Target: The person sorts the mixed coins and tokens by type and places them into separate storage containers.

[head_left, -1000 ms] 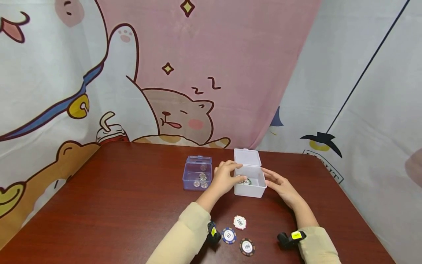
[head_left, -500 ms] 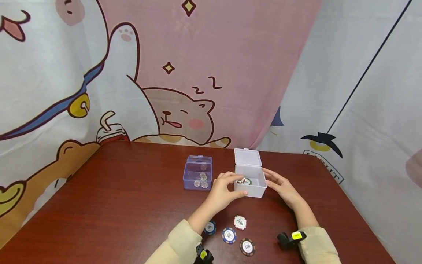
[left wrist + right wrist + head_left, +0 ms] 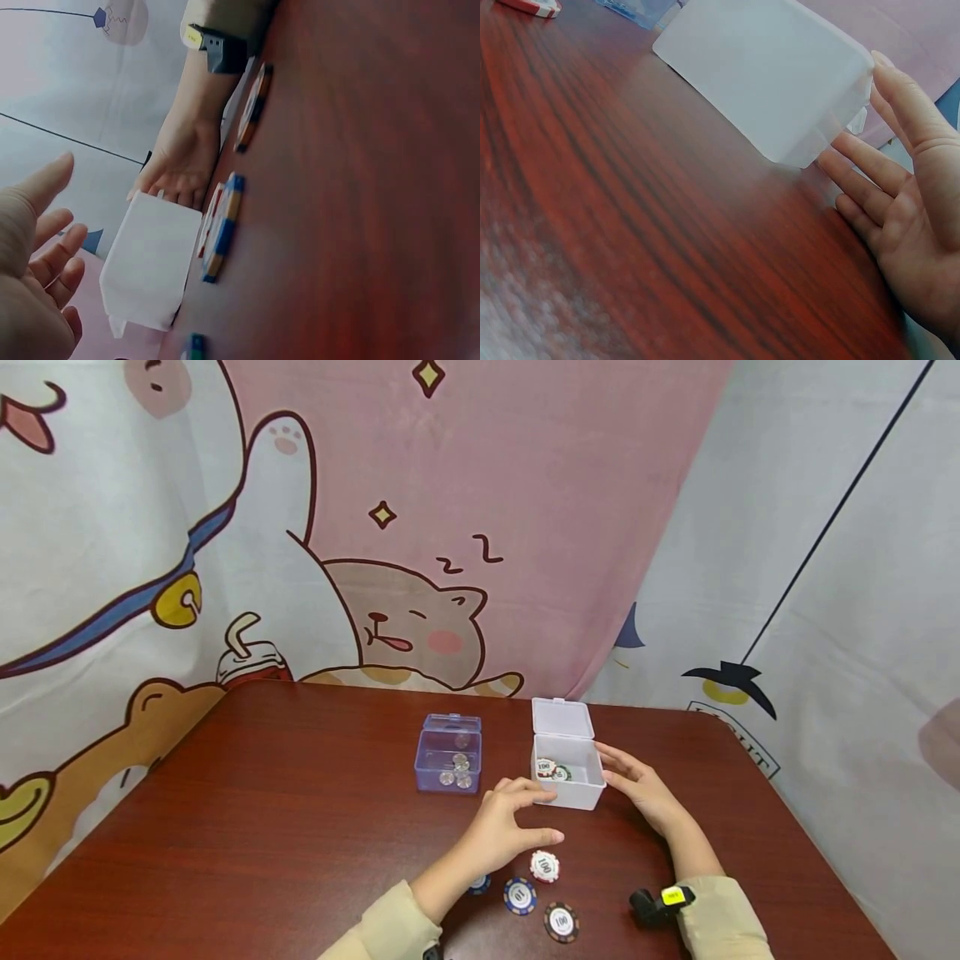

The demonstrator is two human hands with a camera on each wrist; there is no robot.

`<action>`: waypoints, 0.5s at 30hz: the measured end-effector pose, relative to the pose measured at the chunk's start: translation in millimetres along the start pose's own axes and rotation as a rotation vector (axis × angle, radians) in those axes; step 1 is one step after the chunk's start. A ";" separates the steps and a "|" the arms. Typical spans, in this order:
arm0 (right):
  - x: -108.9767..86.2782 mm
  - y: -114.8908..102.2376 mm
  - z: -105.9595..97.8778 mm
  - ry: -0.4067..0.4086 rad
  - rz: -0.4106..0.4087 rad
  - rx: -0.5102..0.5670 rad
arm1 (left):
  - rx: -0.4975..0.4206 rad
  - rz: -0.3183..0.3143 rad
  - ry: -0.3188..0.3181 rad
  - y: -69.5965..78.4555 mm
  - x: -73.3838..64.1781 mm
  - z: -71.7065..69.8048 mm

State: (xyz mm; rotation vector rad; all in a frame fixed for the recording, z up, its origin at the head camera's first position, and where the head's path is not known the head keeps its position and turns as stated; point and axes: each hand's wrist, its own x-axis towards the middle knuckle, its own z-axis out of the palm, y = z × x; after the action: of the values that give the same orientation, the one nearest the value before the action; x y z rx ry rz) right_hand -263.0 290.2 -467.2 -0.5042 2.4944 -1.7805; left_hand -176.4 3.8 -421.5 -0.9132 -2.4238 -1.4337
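Observation:
In the head view a white plastic box (image 3: 577, 795) stands with its lid (image 3: 562, 718) up. Inside lie a red-and-white poker chip (image 3: 546, 767) and a green-and-white chip (image 3: 562, 773). My left hand (image 3: 495, 831) hovers before the box's front left corner, thumb and fingers apart, nothing between them. Below its thumb is a red-and-white chip (image 3: 545, 867) marked 100. My right hand (image 3: 641, 787) rests its fingertips on the box's right side; in the right wrist view its fingers (image 3: 866, 180) are loosely extended along the box wall (image 3: 742, 82).
Left of the white box stands an open, clear blue box (image 3: 426, 781) holding several small clear pieces (image 3: 462, 768). On the brown table (image 3: 262, 827) nearer me lie a blue chip (image 3: 520, 896) marked 10, a black chip (image 3: 561, 922) and another blue chip (image 3: 479, 885) partly behind my left wrist.
My left hand has drawn back from over the white box toward me, its fingers apart. The red-and-white chip in the box, tilted earlier, now shows its face. My right hand has stayed put.

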 end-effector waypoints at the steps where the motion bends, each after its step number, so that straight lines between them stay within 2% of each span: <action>1: 0.0 0.1 0.2 0.000 0.000 -0.001 | 0.007 0.004 -0.005 -0.7 -1.8 0.5; 15: -0.2 -1.0 1.4 0.004 0.018 0.015 | 0.068 -0.019 -0.108 -8.6 -23.6 10.8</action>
State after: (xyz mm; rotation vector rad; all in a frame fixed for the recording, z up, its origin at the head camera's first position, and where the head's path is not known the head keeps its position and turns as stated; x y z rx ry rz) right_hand -262.3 288.7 -466.8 -0.4761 2.4786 -1.7938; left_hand -161.0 0.1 -443.8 -0.9794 -2.5482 -1.3322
